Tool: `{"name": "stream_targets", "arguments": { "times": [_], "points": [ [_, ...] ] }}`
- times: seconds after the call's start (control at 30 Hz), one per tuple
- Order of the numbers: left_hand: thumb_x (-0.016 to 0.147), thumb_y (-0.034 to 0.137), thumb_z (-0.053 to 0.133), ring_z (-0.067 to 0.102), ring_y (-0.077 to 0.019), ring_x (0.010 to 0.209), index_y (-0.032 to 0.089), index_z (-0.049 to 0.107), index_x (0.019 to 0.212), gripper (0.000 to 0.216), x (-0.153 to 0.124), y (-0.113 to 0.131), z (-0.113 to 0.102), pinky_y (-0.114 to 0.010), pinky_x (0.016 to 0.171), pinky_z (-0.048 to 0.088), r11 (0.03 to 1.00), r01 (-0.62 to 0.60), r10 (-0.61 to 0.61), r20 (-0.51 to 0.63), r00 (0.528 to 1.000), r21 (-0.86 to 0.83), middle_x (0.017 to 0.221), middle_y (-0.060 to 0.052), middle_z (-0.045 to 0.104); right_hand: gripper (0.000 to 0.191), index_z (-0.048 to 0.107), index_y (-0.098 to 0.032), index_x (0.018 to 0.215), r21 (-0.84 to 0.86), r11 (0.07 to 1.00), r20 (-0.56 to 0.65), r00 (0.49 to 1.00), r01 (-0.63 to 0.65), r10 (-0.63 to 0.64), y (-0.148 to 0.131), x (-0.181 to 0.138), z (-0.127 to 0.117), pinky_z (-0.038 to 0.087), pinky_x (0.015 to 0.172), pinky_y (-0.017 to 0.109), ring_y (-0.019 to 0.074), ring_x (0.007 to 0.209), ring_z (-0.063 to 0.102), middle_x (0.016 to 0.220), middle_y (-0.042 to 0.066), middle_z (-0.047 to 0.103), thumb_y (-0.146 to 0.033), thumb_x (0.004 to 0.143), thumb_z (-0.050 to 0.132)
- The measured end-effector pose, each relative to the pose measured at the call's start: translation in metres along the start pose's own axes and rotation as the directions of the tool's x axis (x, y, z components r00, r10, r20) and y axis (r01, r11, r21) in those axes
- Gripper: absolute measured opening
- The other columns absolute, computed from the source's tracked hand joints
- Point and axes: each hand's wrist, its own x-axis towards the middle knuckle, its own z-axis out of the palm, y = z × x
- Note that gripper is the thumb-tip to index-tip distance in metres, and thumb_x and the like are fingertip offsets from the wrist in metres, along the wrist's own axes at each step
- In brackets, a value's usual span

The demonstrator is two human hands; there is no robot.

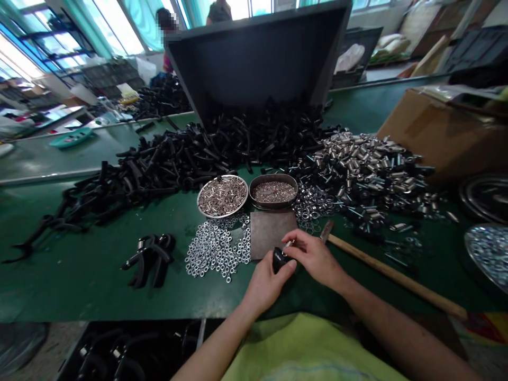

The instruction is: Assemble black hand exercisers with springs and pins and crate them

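My left hand [266,280] is closed around a small black plastic part [279,259] at the near edge of a dark metal plate [270,232]. My right hand [313,254] pinches a small silver metal piece [288,244] against the top of that black part. Both hands meet just in front of the plate. A wooden-handled hammer [389,271] lies right of my right hand, its head by my fingers.
Silver washers [216,247] lie left of the plate. Two round trays [223,196] [273,190] hold small metal pieces. Heaps of black parts [222,148] and silver sleeves [365,159] spill from a tipped black bin [257,58]. Finished black pieces [150,256] lie left. A cardboard box [444,132] stands right.
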Motion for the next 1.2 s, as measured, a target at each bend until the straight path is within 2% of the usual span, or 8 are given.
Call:
{"name": "stream_targets", "arguments": {
  "times": [0.2,0.3,0.4,0.5,0.67,0.8,0.97,1.2],
  "points": [
    [0.078,0.05,0.059,0.046,-0.0122,0.061,0.016,0.058,0.092,0.037,-0.008,0.0,0.001,-0.022,0.055,0.036,0.976,0.078,-0.04,0.185,0.982,-0.202,0.072,0.0,0.055,0.016,0.057,-0.02,0.09,0.076,0.995,0.154,0.986,-0.067,0.055,0.014,0.006,-0.013,0.049,0.062,0.028,0.0144,0.065,0.06,0.073,-0.001,0.063,-0.032,0.08,0.058],
    [0.078,0.056,0.057,0.032,-0.0068,0.047,0.019,0.05,0.086,0.038,-0.008,-0.003,0.002,-0.018,0.043,0.025,0.867,0.274,-0.165,0.279,0.946,-0.416,0.059,0.006,0.039,0.012,0.06,-0.021,0.091,-0.224,0.974,0.001,0.999,0.033,-0.034,0.03,0.025,-0.034,0.049,0.07,0.033,0.018,0.076,0.061,0.081,0.003,0.066,-0.028,0.084,0.052],
    [0.077,0.057,0.058,0.033,-0.0054,0.046,0.02,0.045,0.081,0.04,-0.006,-0.007,-0.001,-0.017,0.041,0.024,0.82,0.299,-0.195,0.254,0.947,-0.488,0.057,0.008,0.038,0.007,0.062,-0.021,0.083,-0.67,0.738,-0.141,0.964,0.075,-0.225,0.049,0.046,-0.057,0.046,0.078,0.038,0.0247,0.092,0.056,0.089,0.008,0.064,-0.02,0.081,0.056],
    [0.076,0.057,0.059,0.038,-0.0057,0.047,0.019,0.047,0.082,0.041,-0.003,-0.008,-0.005,-0.017,0.041,0.028,0.831,0.271,-0.194,0.203,0.96,-0.486,0.059,0.006,0.044,0.008,0.062,-0.021,0.079,-0.811,0.578,-0.096,0.957,0.083,-0.272,0.057,0.059,-0.069,0.045,0.075,0.037,0.0267,0.094,0.053,0.091,0.011,0.061,-0.019,0.081,0.055],
    [0.071,0.059,0.063,0.044,-0.0065,0.053,0.016,0.053,0.084,0.045,0.007,-0.004,-0.008,-0.017,0.043,0.033,0.82,0.266,-0.228,0.137,0.964,-0.506,0.066,0.003,0.05,0.007,0.056,-0.02,0.079,-0.597,0.792,-0.149,0.953,0.127,-0.265,0.038,0.054,-0.06,0.044,0.081,0.037,0.0233,0.092,0.056,0.093,0.008,0.062,-0.024,0.083,0.053],
    [0.071,0.066,0.058,0.038,-0.0058,0.05,0.015,0.055,0.085,0.053,0.017,0.001,-0.006,-0.017,0.042,0.028,0.734,0.297,-0.246,0.168,0.955,-0.611,0.064,0.004,0.044,0.012,0.05,-0.021,0.088,-0.139,0.985,0.037,0.995,0.1,-0.096,0.009,0.027,-0.031,0.046,0.065,0.029,0.0151,0.067,0.059,0.071,-0.001,0.061,-0.033,0.088,0.047],
    [0.075,0.073,0.045,0.04,-0.0077,0.055,0.015,0.052,0.074,0.059,0.022,0.005,0.001,-0.018,0.044,0.03,0.694,0.319,-0.208,0.245,0.947,-0.646,0.066,0.001,0.047,0.007,0.047,-0.023,0.09,0.018,1.0,0.126,0.992,0.025,-0.027,-0.01,0.006,0.0,0.042,0.053,0.024,0.0118,0.053,0.054,0.057,-0.006,0.055,-0.029,0.087,0.048],
    [0.076,0.069,0.049,0.038,-0.0077,0.051,0.018,0.047,0.078,0.051,0.016,0.003,0.006,-0.017,0.041,0.029,0.874,0.211,-0.185,0.101,0.978,-0.438,0.062,0.004,0.042,0.004,0.046,-0.023,0.085,0.007,1.0,0.062,0.998,-0.019,0.019,-0.002,0.008,0.006,0.035,0.045,0.021,0.0095,0.045,0.046,0.052,-0.008,0.05,-0.024,0.083,0.049]
  ]
}}
